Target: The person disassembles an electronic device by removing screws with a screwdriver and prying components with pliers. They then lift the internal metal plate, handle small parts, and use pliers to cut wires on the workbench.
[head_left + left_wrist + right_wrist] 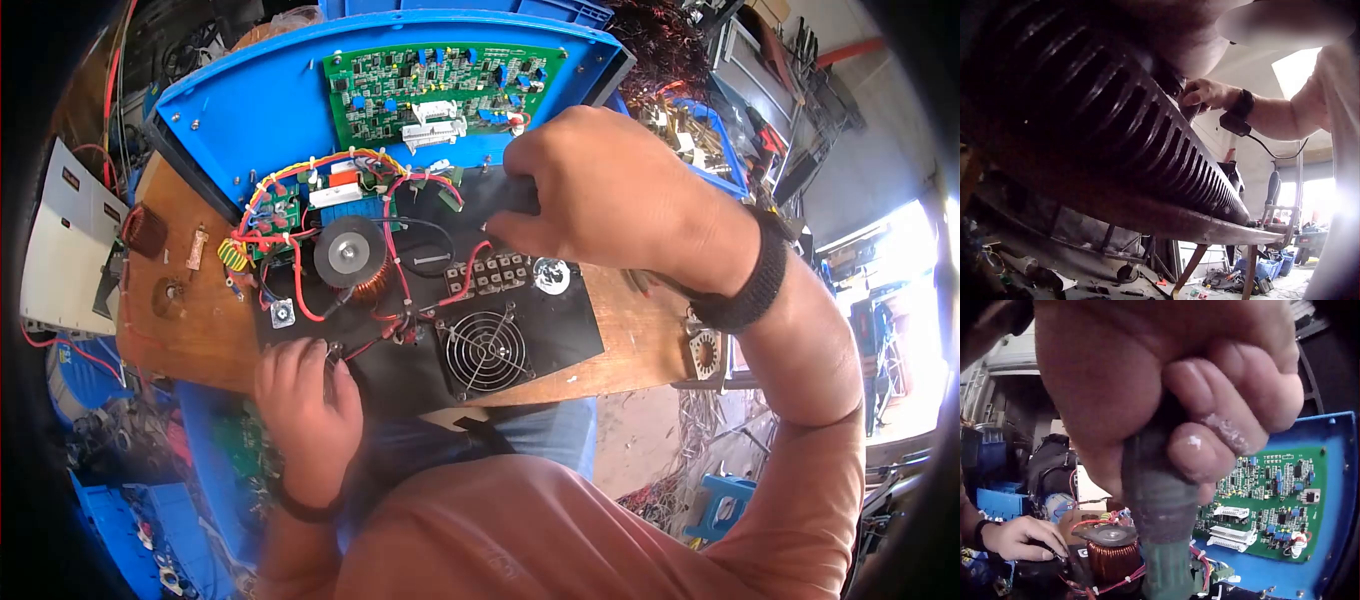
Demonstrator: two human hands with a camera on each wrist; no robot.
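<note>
My right hand [610, 185] grips a tool with a dark grey and green handle [1163, 512], fingers curled round it; its working end is hidden. It is held over the black metal chassis [390, 385], near a row of terminals [487, 273] and a white-smeared round spot [551, 275]. At the chassis's near left edge rests my left hand [312, 400], its fingers loosely bent over small dark fittings. A copper-wound coil [1113, 559] stands between the hands, among red and black wires. Behind it, a green circuit board [440, 95] is fixed inside the upright blue panel [250, 100].
A round fan grille [487, 350] sits in the chassis's near part. The slotted chassis side [1147, 125] faces the wooden table's near edge [640, 370]. A white case [75, 240] stands left, and a blue bin [715, 140] of metal parts lies back right.
</note>
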